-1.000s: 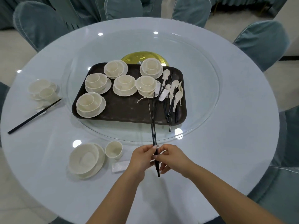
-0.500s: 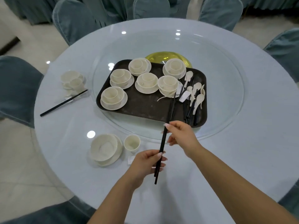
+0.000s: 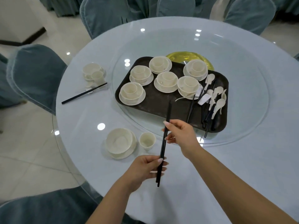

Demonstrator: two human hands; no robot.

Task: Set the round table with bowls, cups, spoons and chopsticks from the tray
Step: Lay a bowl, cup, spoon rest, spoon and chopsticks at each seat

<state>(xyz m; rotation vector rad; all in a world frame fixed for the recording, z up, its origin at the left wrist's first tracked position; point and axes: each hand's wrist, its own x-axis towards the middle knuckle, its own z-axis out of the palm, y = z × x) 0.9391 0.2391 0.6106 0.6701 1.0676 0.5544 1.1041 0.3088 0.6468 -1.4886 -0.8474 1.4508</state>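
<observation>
Over the round pale-blue clothed desk [image 3: 242, 159] and its dark brown rectangular tray [image 3: 158, 107], a person steadies a pair of long black chopsticks [image 3: 163, 143], the right hand [image 3: 181, 135] pinching mid-shaft and the left hand [image 3: 145, 170] near the butt; likely light, stiff and slick, best held at both points

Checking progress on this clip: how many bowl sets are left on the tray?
6 on the tray: back row and; middle row and; front left. None looks hidden.
</observation>
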